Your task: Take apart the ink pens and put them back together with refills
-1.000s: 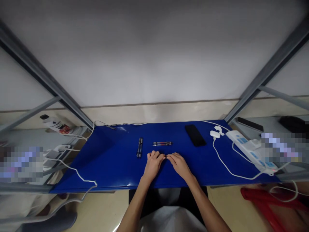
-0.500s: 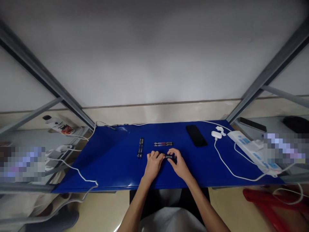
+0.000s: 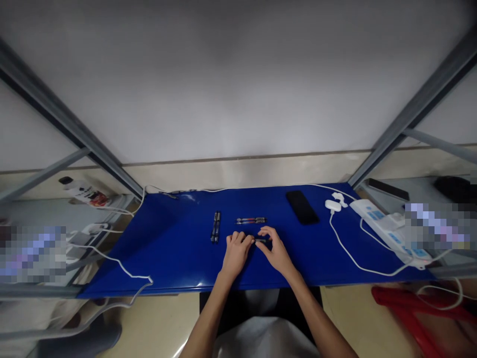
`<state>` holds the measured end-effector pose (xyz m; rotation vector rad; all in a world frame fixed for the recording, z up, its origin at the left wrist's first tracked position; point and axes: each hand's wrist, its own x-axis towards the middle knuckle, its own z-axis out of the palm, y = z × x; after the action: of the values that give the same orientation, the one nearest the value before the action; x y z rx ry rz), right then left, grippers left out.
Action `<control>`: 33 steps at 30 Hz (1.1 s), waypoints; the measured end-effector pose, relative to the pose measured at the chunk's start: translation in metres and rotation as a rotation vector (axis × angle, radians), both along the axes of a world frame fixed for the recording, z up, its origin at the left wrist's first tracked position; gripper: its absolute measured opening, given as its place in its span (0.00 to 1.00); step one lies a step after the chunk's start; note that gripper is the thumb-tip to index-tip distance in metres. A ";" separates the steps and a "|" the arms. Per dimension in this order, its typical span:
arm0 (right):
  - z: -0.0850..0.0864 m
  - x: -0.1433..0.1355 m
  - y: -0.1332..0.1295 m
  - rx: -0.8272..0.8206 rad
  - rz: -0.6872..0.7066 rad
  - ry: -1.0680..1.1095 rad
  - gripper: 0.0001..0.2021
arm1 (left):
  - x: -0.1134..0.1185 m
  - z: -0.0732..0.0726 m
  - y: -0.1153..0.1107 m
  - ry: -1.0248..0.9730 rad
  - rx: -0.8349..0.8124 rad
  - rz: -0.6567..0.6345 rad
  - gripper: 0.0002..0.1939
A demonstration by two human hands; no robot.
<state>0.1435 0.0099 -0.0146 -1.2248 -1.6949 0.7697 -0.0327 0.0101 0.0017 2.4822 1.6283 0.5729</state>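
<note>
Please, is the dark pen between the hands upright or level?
Roughly level: the dark pen runs sideways from the left hand towards the right hand; its ends are not clear.

We see a pale grey top (image 3: pixel 266 338) at the bottom middle of the frame, with a round edge and soft folds. Just above it, we see black bottoms (image 3: pixel 219 308). The left hand (image 3: pixel 236 252), the right hand (image 3: pixel 275 248) and both lower arms (image 3: pixel 213 307) are bare.

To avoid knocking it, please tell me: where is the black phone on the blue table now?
In the head view, the black phone lies right of centre, beyond the right hand, between the two sideways pens and the white case.
</note>
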 end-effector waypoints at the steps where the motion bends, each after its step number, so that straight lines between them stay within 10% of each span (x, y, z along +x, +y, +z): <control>1: 0.000 0.000 0.000 -0.035 0.016 0.003 0.17 | 0.000 0.000 0.000 -0.002 0.002 -0.002 0.14; 33: -0.002 0.013 0.001 -0.149 -0.228 0.336 0.14 | -0.006 0.004 0.004 -0.271 -0.063 0.208 0.16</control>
<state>0.1570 0.0108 -0.0164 -1.2816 -1.2214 0.9154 -0.0386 0.0140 0.0056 2.0960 1.7723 0.8278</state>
